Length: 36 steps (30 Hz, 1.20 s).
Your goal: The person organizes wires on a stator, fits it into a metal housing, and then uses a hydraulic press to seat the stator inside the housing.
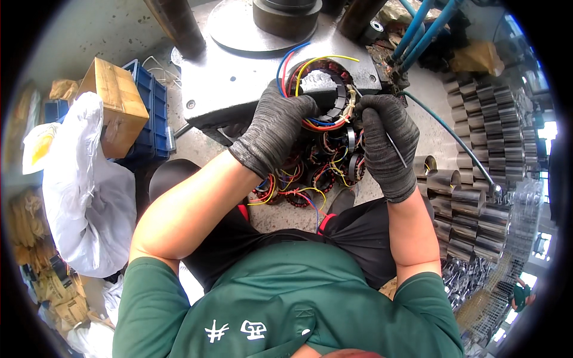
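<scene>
Two gloved hands meet over a wound motor stator, and the view runs outward from the person's green shirt and dark trousers at the lower edge. Bare forearms rise from there toward the middle. Below the hands, on the floor between the knees, lies a heap of stators [316, 173] with tangled red, yellow and blue leads.

Above that heap the left hand [276, 128], in a dark grey knit glove, is closed around the left side of the stator [325, 95], its fingers curled over the rim. The right hand [387, 143], gloved the same way, is closed at the stator's right edge, fingertips pinching at the windings; a thin pale tie or wire [397, 149] runs down across its back. The stator is held just above the front edge of the grey steel worktop [233, 83] of a press, with its coloured leads [298, 59] arching upward.

To the person's right stand rows of shiny metal sleeves [477, 197]. To the left sit a white plastic bag [89, 179], a blue crate [152, 113] and a cardboard box [116, 101]. Farther back, blue hoses [424, 27] rise beside the press column [286, 15].
</scene>
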Tool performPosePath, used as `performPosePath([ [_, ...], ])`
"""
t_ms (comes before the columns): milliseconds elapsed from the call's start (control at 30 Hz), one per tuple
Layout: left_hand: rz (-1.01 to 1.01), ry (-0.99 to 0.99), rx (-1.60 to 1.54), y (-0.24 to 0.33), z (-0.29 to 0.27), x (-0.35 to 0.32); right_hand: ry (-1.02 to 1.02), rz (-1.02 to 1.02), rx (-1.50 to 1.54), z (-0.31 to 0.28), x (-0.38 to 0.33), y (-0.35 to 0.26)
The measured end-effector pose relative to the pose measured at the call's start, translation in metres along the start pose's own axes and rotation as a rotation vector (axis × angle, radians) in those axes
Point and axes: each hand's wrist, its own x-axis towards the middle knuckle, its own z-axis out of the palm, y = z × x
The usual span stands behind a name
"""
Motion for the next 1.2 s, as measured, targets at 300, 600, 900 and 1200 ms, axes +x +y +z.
performPosePath([
  [300, -0.101, 0.003, -0.145, -0.003, -0.008, 0.005, -0.035, 0.101, 0.382, 0.001, 0.000, 0.026],
  [600, -0.076, -0.013, -0.056, 0.004, -0.018, 0.008, -0.092, 0.226, 0.703, -0.005, 0.000, 0.041],
  [900, 0.031, -0.034, -0.056, -0.002, -0.018, 0.014, -0.030, -0.015, 0.252, -0.006, -0.002, 0.021],
  [1200, 0.095, -0.029, 0.045, -0.002, -0.015, 0.011, 0.011, 0.051, 0.301, 0.001, -0.003, 0.022],
])
